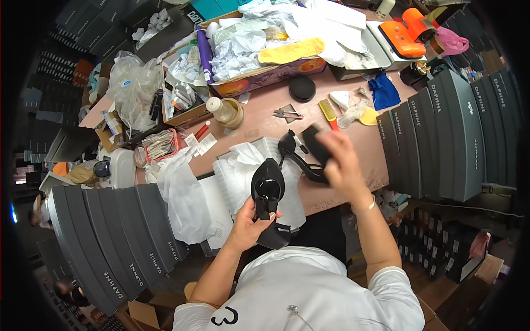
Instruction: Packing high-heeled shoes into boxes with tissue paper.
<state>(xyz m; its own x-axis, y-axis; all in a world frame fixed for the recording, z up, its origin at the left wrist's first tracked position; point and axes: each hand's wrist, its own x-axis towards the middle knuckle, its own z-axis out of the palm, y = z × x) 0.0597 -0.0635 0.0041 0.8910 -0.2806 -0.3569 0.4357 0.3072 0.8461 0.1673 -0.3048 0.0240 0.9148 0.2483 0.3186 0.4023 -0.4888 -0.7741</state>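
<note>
My left hand [247, 225] grips a black high-heeled shoe [268, 193], held upright with its sole turned toward me over white tissue paper [238, 165]. My right hand [342, 163] is raised above the pink worktable [364, 138] and holds a black pad or brush [316, 144], just right of the second black heeled shoe [292, 151], which lies on the tissue paper. The two hands are a short way apart.
Stacks of dark grey shoe boxes stand at my right [452, 127] and lower left [116, 237]. The back of the table holds an open carton of crumpled paper [259, 49], a yellow insole [291, 51], a yellow comb [328, 110], scissors [287, 114], a blue cloth [383, 91] and an orange machine [406, 33].
</note>
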